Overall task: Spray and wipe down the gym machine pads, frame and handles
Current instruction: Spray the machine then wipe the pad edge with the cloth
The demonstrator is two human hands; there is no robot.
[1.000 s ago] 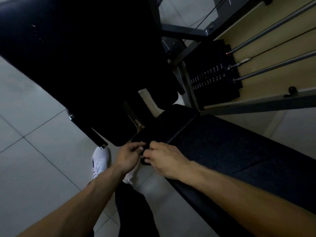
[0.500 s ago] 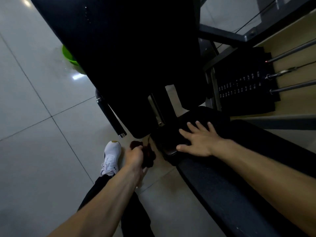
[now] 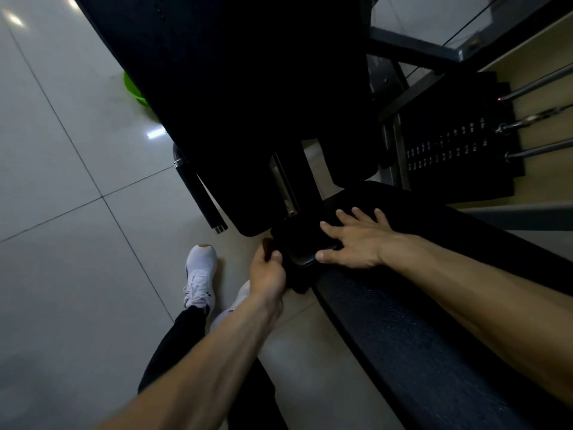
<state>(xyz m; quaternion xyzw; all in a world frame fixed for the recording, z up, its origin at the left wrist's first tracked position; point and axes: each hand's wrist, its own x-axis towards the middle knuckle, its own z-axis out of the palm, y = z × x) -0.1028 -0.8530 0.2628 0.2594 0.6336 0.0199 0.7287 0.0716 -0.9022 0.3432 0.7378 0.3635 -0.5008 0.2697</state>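
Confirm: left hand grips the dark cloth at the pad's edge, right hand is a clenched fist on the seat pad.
Not a fist: the head view shows the right hand flat, fingers spread, on the seat pad. The left hand does grip the dark cloth at the pad's edge.

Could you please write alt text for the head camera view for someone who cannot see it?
A person's left hand grips a dark cloth at the edge of a small black pad, while the right hand rests flat on it. A white shoe stands on the tiled floor.
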